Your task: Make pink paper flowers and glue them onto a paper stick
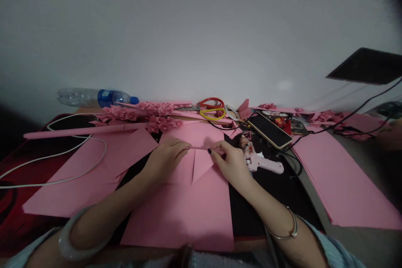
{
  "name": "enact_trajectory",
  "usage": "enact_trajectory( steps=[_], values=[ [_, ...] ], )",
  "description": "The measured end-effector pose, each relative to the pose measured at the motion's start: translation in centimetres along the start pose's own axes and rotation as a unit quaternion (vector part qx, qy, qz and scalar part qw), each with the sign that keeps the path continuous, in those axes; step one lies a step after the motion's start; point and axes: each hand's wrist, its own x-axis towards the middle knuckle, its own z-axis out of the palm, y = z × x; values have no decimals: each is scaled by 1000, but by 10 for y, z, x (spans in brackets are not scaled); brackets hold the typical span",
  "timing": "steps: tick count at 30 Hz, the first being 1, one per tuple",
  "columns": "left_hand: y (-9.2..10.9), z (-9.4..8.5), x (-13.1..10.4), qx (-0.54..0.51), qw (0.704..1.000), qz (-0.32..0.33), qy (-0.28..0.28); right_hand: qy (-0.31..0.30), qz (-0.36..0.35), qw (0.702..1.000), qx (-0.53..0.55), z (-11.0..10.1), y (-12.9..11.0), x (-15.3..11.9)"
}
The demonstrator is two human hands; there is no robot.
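My left hand and my right hand face each other over the middle of the table. Between them they pinch the two ends of a thin edge of pink paper, which looks folded or rolled. A pointed flap of pink paper hangs below that edge. Underneath lies a large pink sheet, reaching toward my body. Just right of my right hand is a pink glue gun. My fingertips partly hide the held paper.
Behind my hands are scissors, pink paper flowers and a long paper tube. A plastic bottle lies at the back left, a phone to the right. Pink sheets are stacked at right; a white cable crosses the left.
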Motion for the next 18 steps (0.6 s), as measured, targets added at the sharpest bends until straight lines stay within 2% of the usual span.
enact_trajectory(
  steps=[2, 4, 6, 8, 10, 12, 15, 18],
  values=[
    [3, -4, 0, -23, 1000, -7, 16, 17, 23, 997, 74, -2, -1, 1],
    [7, -8, 0, -49, 998, -26, 36, 5, 63, 982, 176, -3, -2, 3],
    [13, -12, 0, -83, 993, -65, 56, -35, 98, 956, 275, -3, -3, 4],
    [18, -14, 0, -132, 983, -110, 72, -92, 109, 934, 329, -2, -4, 4],
    [21, -14, -1, -179, 970, -138, 84, -147, 111, 923, 338, 1, -5, 2],
    [22, -12, -2, -215, 962, -146, 88, -175, 114, 921, 330, 4, -6, 1],
    [21, -7, -2, -282, 944, -158, 62, -147, 104, 926, 332, 5, -6, -1],
    [19, -4, -2, -368, 911, -188, -10, -108, 72, 935, 329, 3, -6, -1]
  ],
)
